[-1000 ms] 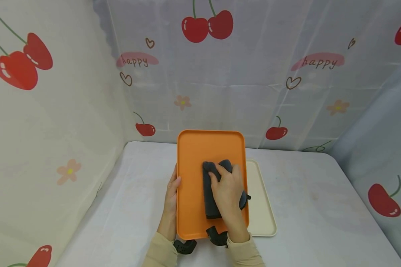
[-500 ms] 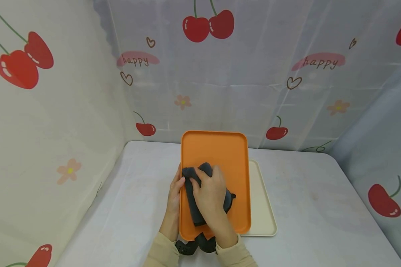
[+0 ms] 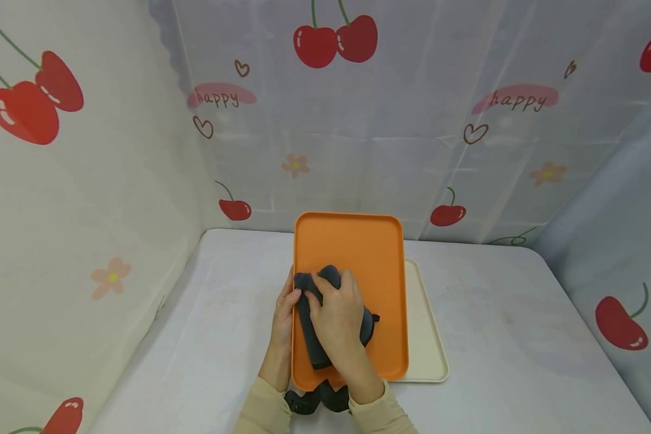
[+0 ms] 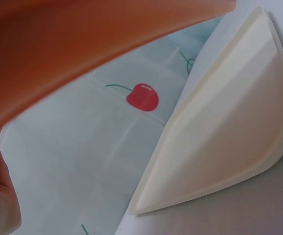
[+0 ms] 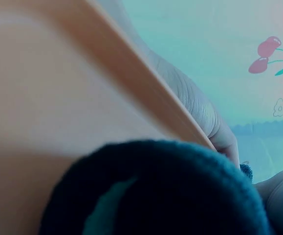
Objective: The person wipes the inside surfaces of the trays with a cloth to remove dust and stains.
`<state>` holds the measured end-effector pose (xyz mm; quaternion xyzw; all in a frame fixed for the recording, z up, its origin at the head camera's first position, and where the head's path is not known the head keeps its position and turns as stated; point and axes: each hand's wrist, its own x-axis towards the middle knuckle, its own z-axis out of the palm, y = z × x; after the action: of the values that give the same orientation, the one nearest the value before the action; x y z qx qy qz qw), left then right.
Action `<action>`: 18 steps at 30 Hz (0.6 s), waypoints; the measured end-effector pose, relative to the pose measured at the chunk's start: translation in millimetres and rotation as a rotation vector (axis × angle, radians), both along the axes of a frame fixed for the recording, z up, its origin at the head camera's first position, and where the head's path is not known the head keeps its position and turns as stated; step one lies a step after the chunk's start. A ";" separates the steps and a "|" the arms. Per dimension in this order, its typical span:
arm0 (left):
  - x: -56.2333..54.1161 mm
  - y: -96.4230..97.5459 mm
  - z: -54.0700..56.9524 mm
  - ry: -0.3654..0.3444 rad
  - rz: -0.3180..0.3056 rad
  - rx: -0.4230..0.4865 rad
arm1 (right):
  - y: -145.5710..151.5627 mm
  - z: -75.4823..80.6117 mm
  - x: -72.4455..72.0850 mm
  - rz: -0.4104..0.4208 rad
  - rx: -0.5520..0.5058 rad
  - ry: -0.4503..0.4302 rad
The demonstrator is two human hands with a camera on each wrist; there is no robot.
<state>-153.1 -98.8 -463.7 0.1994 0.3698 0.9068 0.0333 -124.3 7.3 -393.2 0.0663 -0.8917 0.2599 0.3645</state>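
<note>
An orange tray (image 3: 358, 241) is held up with its inner face toward the head camera, over the cream tray's left part. My left hand (image 3: 283, 319) grips its left edge, thumb over the rim and the other fingers behind. My right hand (image 3: 339, 316) clutches a bunched dark grey cloth (image 3: 313, 337) against the tray's inner face, low and left near that thumb. The right wrist view shows the cloth (image 5: 180, 196) large and dark beside the tray's rim (image 5: 156, 93). The left wrist view has the orange tray's underside (image 4: 73, 54) overhead.
A cream tray (image 3: 425, 343) lies on the white-covered table (image 3: 499, 325), partly hidden behind the orange one. A cherry-print curtain (image 3: 380, 163) hangs behind the table and along both sides. Dark wrist mounts (image 3: 304, 402) sit close together below the orange tray.
My right hand has slid the cloth from the right-middle of the orange tray to its left edge, then nearly stopped. The tray has shifted slightly right; my left hand keeps its grip.
</note>
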 end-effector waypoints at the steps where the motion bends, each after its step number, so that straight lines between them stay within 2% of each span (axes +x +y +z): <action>1: -0.2 -0.1 -0.2 0.001 0.001 0.000 | 0.2 0.0 -0.2 0.000 -0.001 -0.002; 10: -1.4 -2.7 -0.3 -0.006 -0.016 0.045 | 1.8 -1.7 -1.6 0.010 -0.017 -0.026; 13: -1.1 -3.2 0.9 -0.021 -0.026 0.042 | 4.0 -2.3 -1.9 0.014 -0.040 -0.049; 18: -1.9 -5.9 -1.4 -0.039 -0.006 0.013 | 10.5 -4.4 -1.9 -0.001 -0.039 -0.070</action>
<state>-155.0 -104.7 -465.1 0.1831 0.3625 0.9129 0.0417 -126.2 17.8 -397.6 0.0494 -0.8988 0.2793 0.3342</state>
